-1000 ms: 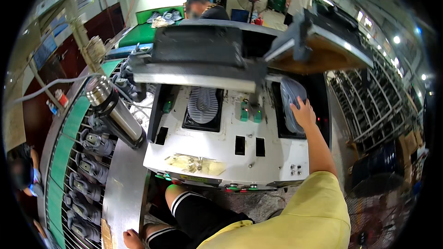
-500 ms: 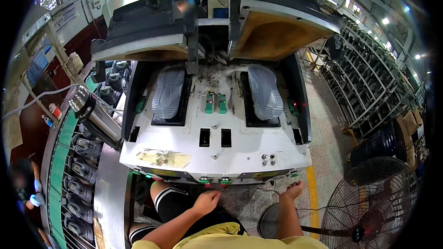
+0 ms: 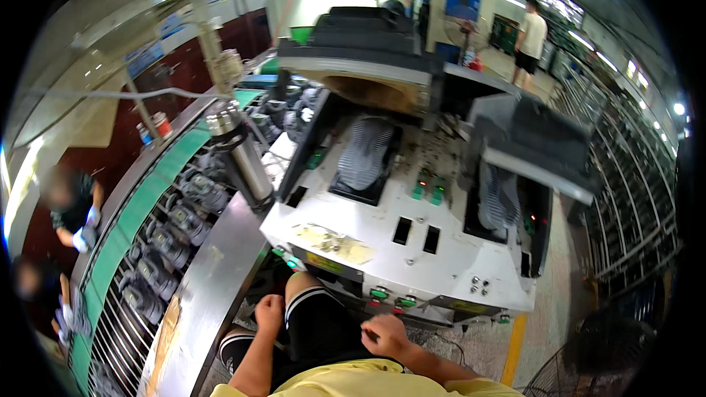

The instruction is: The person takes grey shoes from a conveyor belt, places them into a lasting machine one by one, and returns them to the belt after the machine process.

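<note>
My left hand (image 3: 270, 313) is curled into a loose fist beside my thigh, below the front of a white press machine (image 3: 346, 257). Close under the green buttons (image 3: 391, 297) on the machine's front edge, my right hand (image 3: 384, 335) has its fingers curled in, apart from the buttons. No object shows in either hand. On the left side of the machine a grey shoe sole (image 3: 365, 153) lies tread up on a black pad, under a raised lid (image 3: 353, 73). Another grey sole (image 3: 498, 200) sits at the right, partly hidden by a tilted, lower lid (image 3: 540, 140).
A steel flask (image 3: 246, 165) stands left of the machine on a metal table (image 3: 213, 268). Beyond runs a green conveyor (image 3: 121, 246) beside rows of shoes, with two people there. Racks (image 3: 625, 184) line the right; a fan (image 3: 596, 364) is low right.
The right lid has swung down over its sole; the left one stays raised. My right hand has come in from the machine's right corner. The view has turned left.
</note>
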`<state>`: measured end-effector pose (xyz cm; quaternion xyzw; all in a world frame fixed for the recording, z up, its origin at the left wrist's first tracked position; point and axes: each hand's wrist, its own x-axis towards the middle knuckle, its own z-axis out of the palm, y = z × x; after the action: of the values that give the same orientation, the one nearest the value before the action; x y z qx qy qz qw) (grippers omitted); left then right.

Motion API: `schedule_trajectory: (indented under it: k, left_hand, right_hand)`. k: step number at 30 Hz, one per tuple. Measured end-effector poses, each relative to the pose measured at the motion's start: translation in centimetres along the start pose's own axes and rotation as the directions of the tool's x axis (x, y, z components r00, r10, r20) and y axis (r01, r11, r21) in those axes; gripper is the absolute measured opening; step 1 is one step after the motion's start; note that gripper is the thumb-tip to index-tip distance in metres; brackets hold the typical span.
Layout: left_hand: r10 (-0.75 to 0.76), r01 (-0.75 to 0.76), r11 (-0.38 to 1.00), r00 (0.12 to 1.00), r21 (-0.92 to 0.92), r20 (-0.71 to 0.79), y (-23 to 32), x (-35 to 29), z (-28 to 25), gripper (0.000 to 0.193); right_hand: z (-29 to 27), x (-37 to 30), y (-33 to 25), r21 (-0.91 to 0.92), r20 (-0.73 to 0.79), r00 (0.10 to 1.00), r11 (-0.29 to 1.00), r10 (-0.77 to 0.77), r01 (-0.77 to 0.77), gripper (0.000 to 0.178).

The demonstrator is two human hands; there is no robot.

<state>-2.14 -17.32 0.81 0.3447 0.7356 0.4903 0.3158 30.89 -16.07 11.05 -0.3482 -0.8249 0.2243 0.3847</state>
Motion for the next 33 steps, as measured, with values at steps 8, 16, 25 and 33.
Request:
schedule_trajectory:
  k: [8, 16, 25, 33]
  left_hand:
    - [0.066, 0.110, 0.974, 0.702, 0.199, -0.709, -11.7, -5.9, -23.5, 0.024]
    - [0.179, 0.304, 0.867, 0.550, 0.395, -0.816, -14.3, -9.3, -25.7, 0.020]
    - [0.244, 0.292, 0.851, 0.518, 0.437, -0.820, -13.6, -9.5, -25.9, 0.020]
    - [-0.027, 0.344, 0.909, 0.612, 0.235, -0.790, -9.8, -8.9, -25.4, 0.019]
  right_hand:
    - [2.2, 32.6, 7.9, -0.288, -0.611, 0.783, 0.887, 0.120, -0.361, 0.058]
    - [-0.2, 43.2, 13.4, -0.371, -0.365, 0.435, 0.300, 0.823, -0.879, 0.092]
    - [1.5, 38.2, 10.5, -0.210, -0.722, 0.464, 0.477, 0.513, -0.853, 0.093]
    - [3.2, 25.7, 6.2, 0.067, -0.833, 0.506, 0.948, 0.225, -0.311, 0.088]
